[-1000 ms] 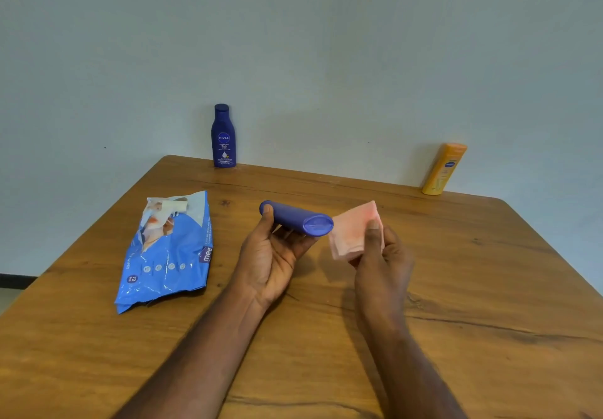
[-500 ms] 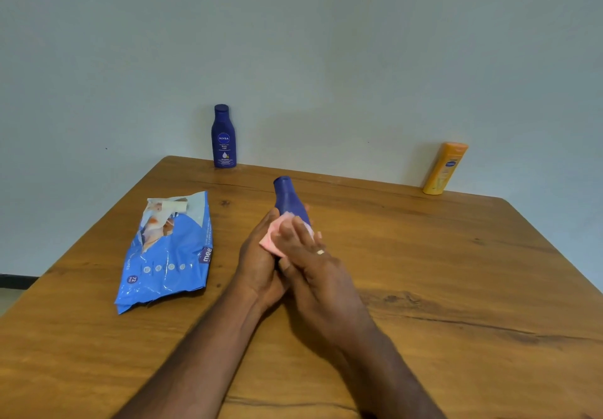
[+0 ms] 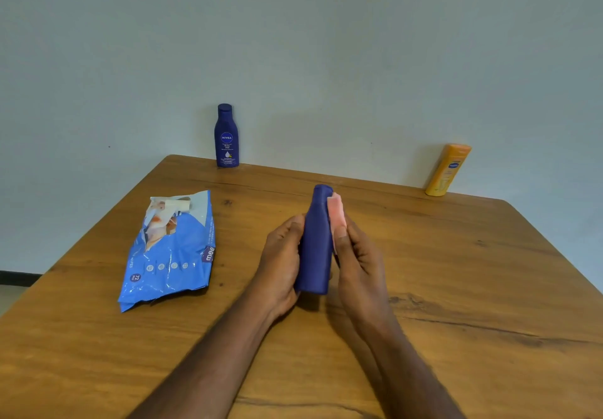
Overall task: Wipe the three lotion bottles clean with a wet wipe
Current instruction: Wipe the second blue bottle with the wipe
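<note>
Two hands work the blue bottle [image 3: 315, 249]: left hand [image 3: 280, 255] grips its stiff, probably slick waist, right hand [image 3: 357, 255] pinches the soft wet wipe [image 3: 336, 214] against it.

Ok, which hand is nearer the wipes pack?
Left. The left hand grips the blue bottle beside the wipes pack; the right hand is beyond the bottle.
</note>
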Tool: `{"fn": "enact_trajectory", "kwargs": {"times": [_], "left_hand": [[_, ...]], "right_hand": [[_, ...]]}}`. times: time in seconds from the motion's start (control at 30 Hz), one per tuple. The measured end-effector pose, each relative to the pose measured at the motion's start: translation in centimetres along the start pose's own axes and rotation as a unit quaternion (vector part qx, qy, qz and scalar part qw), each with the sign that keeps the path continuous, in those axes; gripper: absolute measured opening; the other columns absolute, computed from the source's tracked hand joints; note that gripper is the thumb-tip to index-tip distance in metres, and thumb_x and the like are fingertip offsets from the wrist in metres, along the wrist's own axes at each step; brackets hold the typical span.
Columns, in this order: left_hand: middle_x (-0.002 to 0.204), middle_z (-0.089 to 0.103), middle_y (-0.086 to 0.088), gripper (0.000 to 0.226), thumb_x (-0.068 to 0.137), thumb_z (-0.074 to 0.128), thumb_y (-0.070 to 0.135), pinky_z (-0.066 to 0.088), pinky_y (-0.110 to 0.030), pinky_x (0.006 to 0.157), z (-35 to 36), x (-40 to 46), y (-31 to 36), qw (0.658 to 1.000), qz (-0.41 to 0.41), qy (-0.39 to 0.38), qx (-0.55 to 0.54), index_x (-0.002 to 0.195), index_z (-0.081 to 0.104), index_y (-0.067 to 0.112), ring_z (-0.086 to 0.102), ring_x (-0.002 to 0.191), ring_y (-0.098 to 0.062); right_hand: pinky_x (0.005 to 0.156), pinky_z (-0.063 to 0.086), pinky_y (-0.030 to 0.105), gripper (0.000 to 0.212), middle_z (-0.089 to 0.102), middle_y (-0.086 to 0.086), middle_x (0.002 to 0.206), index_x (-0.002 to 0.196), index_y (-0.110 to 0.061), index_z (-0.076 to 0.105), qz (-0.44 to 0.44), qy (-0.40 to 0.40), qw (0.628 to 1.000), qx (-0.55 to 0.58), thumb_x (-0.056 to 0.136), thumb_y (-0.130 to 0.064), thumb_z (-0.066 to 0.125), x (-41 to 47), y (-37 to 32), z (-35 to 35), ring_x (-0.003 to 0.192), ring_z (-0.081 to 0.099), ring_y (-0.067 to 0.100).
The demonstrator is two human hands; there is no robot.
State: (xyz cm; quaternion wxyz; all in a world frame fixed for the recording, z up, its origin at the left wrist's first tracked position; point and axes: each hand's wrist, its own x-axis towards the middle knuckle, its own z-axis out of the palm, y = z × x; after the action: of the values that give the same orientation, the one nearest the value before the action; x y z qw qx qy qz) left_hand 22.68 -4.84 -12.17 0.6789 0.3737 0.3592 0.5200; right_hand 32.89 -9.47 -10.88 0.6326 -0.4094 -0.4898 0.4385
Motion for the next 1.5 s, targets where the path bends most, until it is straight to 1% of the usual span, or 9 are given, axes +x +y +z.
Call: {"fn": "enact_trajectory", "kwargs": {"times": [0.1, 0.3, 0.47, 0.6, 0.7, 0.83, 1.1, 1.27, 1.5], "left_hand": [[0.075, 0.067, -0.001, 0.023, 0.106, 0.045, 0.028, 0.051, -0.03, 0.05, -0.3, 0.4, 0.3, 0.996, 0.043, 0.077, 0.018, 0.112, 0.061, 0.012, 0.062, 0.059, -0.012], [0.087, 0.063, -0.008, 0.032, 0.099, 0.051, 0.051, 0.053, -0.036, 0.067, -1.9, 1.5, 0.7, 0.981, 0.058, 0.186, -0.018, 0.099, 0.06, 0.021, 0.062, 0.073, -0.019], [0.096, 0.066, -0.016, 0.054, 0.076, 0.076, 0.049, 0.051, -0.032, 0.053, -1.7, 1.2, 0.9, 0.994, -0.008, 0.091, -0.051, 0.111, 0.057, 0.013, 0.066, 0.069, -0.026], [0.101, 0.068, -0.018, 0.045, 0.09, 0.064, 0.04, 0.052, -0.039, 0.065, -1.6, 0.7, 1.2, 0.986, -0.1, 0.002, -0.133, 0.117, 0.063, 0.004, 0.066, 0.088, -0.028], [0.101, 0.067, -0.018, 0.051, 0.1, 0.05, 0.047, 0.053, -0.043, 0.075, -1.5, 0.7, 0.7, 0.981, -0.135, -0.029, -0.135, 0.126, 0.063, 0.005, 0.064, 0.087, -0.028], [0.111, 0.071, -0.016, 0.047, 0.104, 0.043, 0.043, 0.053, -0.041, 0.09, -0.6, -0.1, 0.5, 0.977, -0.146, -0.065, -0.138, 0.119, 0.072, 0.009, 0.069, 0.094, -0.026], [0.099, 0.068, -0.015, 0.049, 0.1, 0.052, 0.048, 0.053, -0.039, 0.086, -2.2, 0.9, 1.2, 0.965, -0.164, -0.029, -0.203, 0.126, 0.067, 0.009, 0.068, 0.086, -0.025], [0.1, 0.07, -0.014, 0.051, 0.103, 0.045, 0.049, 0.06, -0.038, 0.074, -2.3, 1.5, 1.3, 0.964, -0.155, -0.022, -0.213, 0.129, 0.067, 0.011, 0.07, 0.083, -0.025], [0.125, 0.069, -0.019, 0.044, 0.106, 0.045, 0.038, 0.047, -0.045, 0.104, -1.0, 0.0, 0.6, 0.98, -0.144, -0.066, -0.121, 0.128, 0.069, 0.009, 0.067, 0.11, -0.029]], "right_hand": [[0.085, 0.056, 0.027, 0.033, 0.074, 0.009, 0.114, 0.129, -0.007, 0.065, -0.003, -0.055, 0.998, -0.027, 0.107, -0.014, 0.041, -0.4, 0.0, 0.3, 0.109, 0.069, 0.021], [0.069, 0.047, 0.024, 0.033, 0.067, 0.024, 0.081, 0.091, 0.005, 0.074, -0.028, -0.104, 0.993, -0.038, 0.098, -0.02, 0.053, -0.1, 0.4, -0.7, 0.075, 0.059, 0.021], [0.072, 0.058, 0.034, 0.025, 0.075, 0.015, 0.104, 0.11, -0.011, 0.072, 0.119, 0.162, 0.971, 0.128, 0.101, -0.024, 0.053, 0.9, 0.3, -2.2, 0.094, 0.071, 0.027], [0.07, 0.046, 0.01, 0.025, 0.07, -0.006, 0.096, 0.116, -0.022, 0.07, -0.041, 0.31, 0.926, -0.211, 0.105, -0.031, 0.049, 1.3, 0.4, -3.4, 0.092, 0.067, 0.01], [0.079, 0.045, 0.003, 0.036, 0.07, -0.013, 0.115, 0.138, -0.023, 0.06, -0.139, 0.227, 0.923, -0.278, 0.104, -0.02, 0.052, 1.1, 0.7, -2.9, 0.099, 0.061, -0.013], [0.124, 0.027, 0.04, 0.049, 0.042, -0.01, 0.157, 0.148, -0.034, 0.046, -0.128, 0.018, 0.934, -0.333, 0.104, -0.014, 0.052, 0.8, 1.9, -1.6, 0.147, 0.032, 0.001], [0.127, 0.007, 0.049, 0.037, 0.06, -0.008, 0.141, 0.13, -0.017, 0.067, -0.169, -0.241, 0.897, -0.331, 0.096, -0.008, 0.055, 0.3, 0.7, -1.8, 0.145, 0.039, 0.004], [0.127, 0.011, 0.049, 0.035, 0.06, -0.011, 0.141, 0.13, -0.018, 0.068, -0.173, -0.214, 0.902, -0.331, 0.099, -0.01, 0.053, 0.4, 0.6, -2.2, 0.143, 0.041, 0.004], [0.128, 0.01, 0.044, 0.048, 0.037, -0.012, 0.158, 0.148, -0.034, 0.044, -0.122, -0.093, 0.944, -0.293, 0.103, -0.016, 0.046, 1.1, 1.4, -2.5, 0.151, 0.026, 0.004]]}}
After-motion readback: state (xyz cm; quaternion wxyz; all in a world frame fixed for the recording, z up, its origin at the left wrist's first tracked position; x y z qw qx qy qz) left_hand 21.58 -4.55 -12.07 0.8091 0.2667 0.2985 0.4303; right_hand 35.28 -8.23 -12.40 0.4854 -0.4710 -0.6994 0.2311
